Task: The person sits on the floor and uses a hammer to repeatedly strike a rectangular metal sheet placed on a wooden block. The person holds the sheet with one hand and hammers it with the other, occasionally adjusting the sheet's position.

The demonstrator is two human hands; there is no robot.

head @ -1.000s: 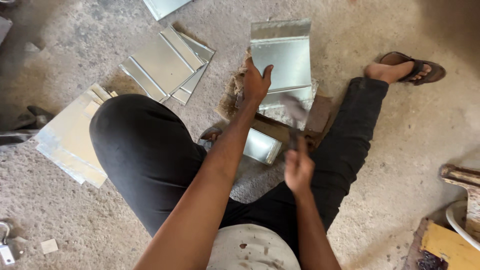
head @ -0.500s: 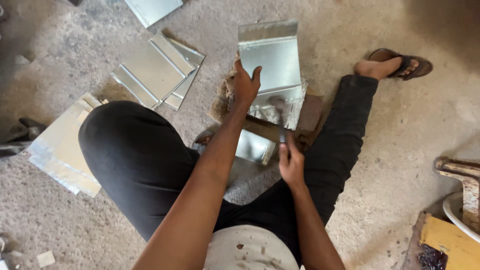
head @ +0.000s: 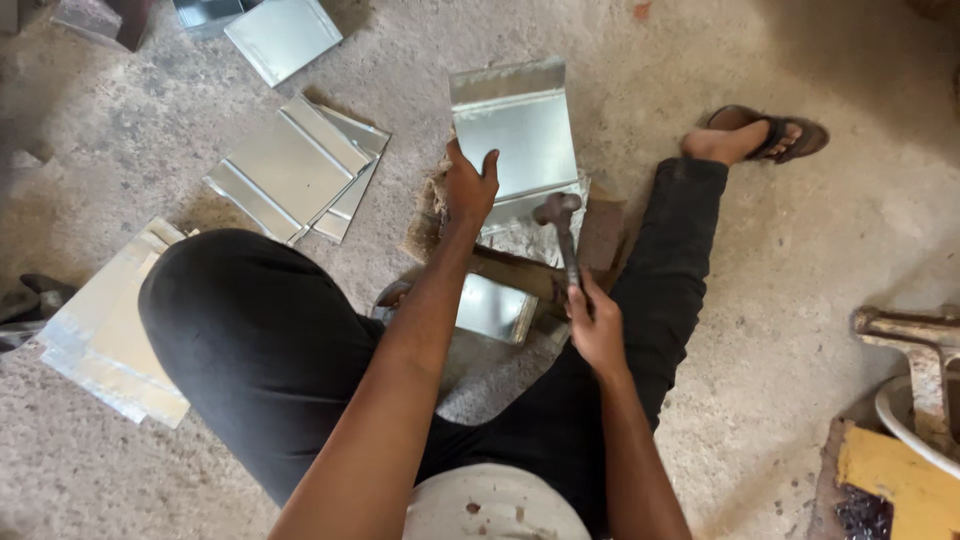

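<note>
— While you sit there on the concrete floor (head: 800, 280), what is lying around you?

— Folded metal sheets, mostly. One pile of two lies beyond my left knee (head: 300, 170), another sheet sits further off at the top (head: 283, 35), and a pale stack rests beside my left thigh (head: 105, 330). At the right edge stand a rusty iron tool (head: 915, 335) and a yellow block (head: 900, 490).

— And your hands?

— My left hand (head: 468, 192) presses flat, fingers spread, on the near edge of the bent sheet (head: 515, 130) in front of me. My right hand (head: 595, 325) has its fingers clamped round the handle of one hammer (head: 562, 235), whose head is over the sheet's lower fold.

— What is under the sheet?

— A wooden block (head: 500, 268), between my legs, with another shiny piece (head: 495, 308) just below it.

— Anything in the way?

— My own left forearm crosses over part of the block. My right foot wears one sandal (head: 775, 135), well apart from the work.
</note>
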